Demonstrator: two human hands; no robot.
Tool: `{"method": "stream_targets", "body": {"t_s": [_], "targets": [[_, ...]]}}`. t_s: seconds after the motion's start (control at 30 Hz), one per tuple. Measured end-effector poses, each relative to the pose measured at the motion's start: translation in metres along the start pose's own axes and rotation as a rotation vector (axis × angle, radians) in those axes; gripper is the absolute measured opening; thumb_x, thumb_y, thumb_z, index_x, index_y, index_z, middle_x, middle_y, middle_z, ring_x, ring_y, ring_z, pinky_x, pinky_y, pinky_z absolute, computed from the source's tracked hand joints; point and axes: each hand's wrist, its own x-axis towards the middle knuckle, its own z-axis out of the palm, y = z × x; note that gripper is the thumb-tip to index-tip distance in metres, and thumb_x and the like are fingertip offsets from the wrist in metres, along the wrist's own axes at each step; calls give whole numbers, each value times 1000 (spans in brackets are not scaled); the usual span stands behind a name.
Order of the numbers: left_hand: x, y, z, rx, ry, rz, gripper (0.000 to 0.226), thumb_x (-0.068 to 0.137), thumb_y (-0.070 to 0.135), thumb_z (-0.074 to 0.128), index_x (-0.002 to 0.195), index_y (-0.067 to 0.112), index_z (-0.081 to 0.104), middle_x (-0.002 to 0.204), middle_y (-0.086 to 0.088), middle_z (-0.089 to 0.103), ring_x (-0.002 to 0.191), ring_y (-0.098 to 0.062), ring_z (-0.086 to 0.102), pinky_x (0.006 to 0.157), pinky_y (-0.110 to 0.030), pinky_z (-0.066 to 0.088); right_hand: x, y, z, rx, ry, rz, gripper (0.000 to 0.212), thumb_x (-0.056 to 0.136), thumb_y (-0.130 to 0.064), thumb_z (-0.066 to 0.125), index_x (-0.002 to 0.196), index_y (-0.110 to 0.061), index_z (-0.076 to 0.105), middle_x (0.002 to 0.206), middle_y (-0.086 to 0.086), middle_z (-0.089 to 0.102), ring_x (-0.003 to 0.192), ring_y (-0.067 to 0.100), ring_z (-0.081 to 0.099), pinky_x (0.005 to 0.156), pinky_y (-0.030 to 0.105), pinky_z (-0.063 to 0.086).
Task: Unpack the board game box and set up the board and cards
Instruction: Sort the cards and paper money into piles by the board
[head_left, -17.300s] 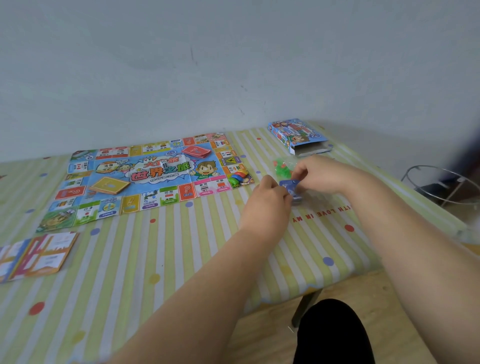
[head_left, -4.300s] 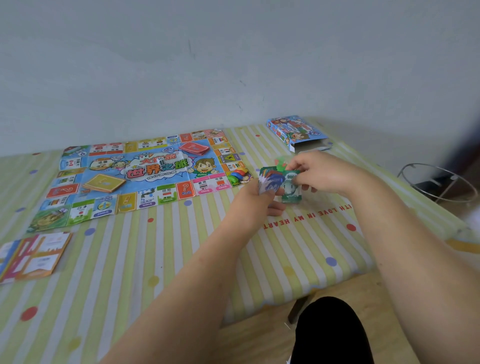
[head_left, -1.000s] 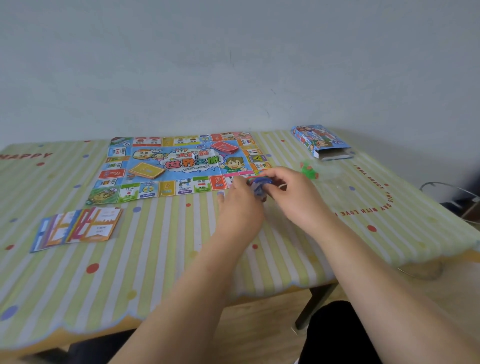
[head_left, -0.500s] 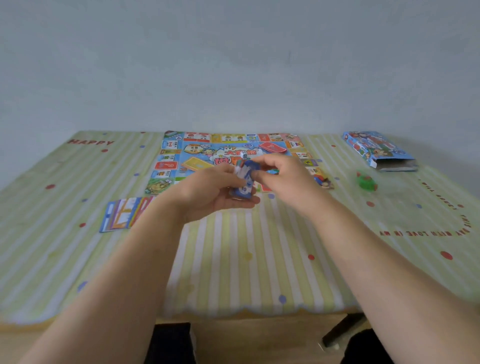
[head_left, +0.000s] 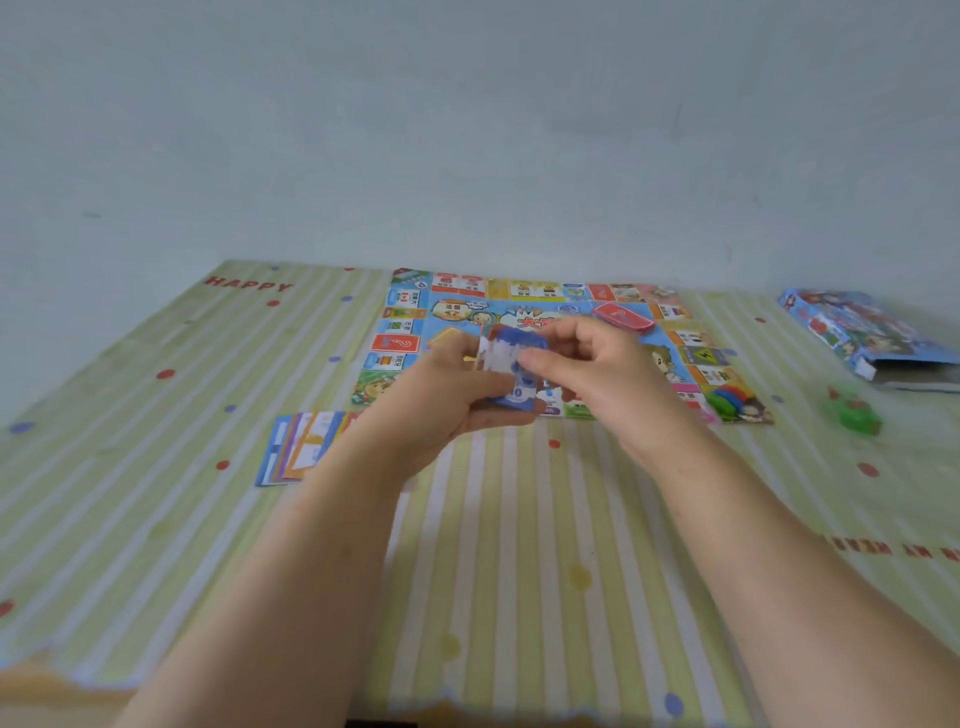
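Your left hand (head_left: 441, 400) grips a small stack of blue play-money notes (head_left: 511, 371) from below, fingers curled round it, above the worktop (head_left: 519, 545) at the near edge of the game board (head_left: 550, 293). Your right hand (head_left: 597, 374) pinches the stack's top between thumb and fingertips. The board lies flat, with a red card deck (head_left: 621, 318) on it and coloured tokens (head_left: 730, 397) at its near right corner. A fan of cards (head_left: 298, 447) lies beside your left wrist. The game box (head_left: 857, 332) sits far right, green pieces (head_left: 854, 413) near it.
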Motion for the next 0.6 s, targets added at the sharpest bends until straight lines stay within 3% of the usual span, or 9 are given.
{"method": "stream_targets", "body": {"t_s": [0.13, 0.3, 0.4, 0.53, 0.6], "targets": [[5, -4, 0, 27, 11, 1, 29, 89, -4, 60, 117, 1, 55, 111, -19, 69, 93, -30, 72, 84, -37, 58, -3, 3, -8, -44, -6, 13, 13, 78, -24, 78, 77, -16, 67, 65, -10, 60, 55, 1, 51, 56, 17, 40], [6, -5, 3, 91, 9, 0, 24, 86, 1, 66, 111, 4, 63, 106, -13, 72, 91, -23, 73, 73, -28, 61, -4, 4, -10, -90, -18, 35, 17, 79, -25, 76, 76, -11, 68, 64, -3, 57, 57, 8, 47, 61, 28, 39], [5, -3, 3, 72, -3, -32, 20, 93, 6, 59, 113, 4, 62, 103, -13, 74, 92, -23, 73, 78, -32, 60, -3, 2, -10, -99, 7, 75, 13, 79, -21, 75, 73, -12, 67, 60, -5, 55, 55, 9, 46, 61, 30, 39], [6, -2, 2, 54, -3, -37, 21, 96, 4, 51, 116, 2, 59, 105, -15, 73, 94, -25, 72, 83, -37, 59, -3, 2, -10, -56, -14, 125, 6, 79, -17, 74, 84, -14, 71, 72, -9, 64, 57, 2, 54, 59, 25, 43], [7, -3, 2, 92, 25, -24, 22, 94, 4, 57, 115, 3, 60, 105, -14, 73, 93, -24, 73, 82, -37, 59, -3, 3, -9, -3, -49, 148, 25, 82, -15, 73, 107, -10, 69, 83, -4, 71, 62, 1, 61, 56, 19, 46]]}}
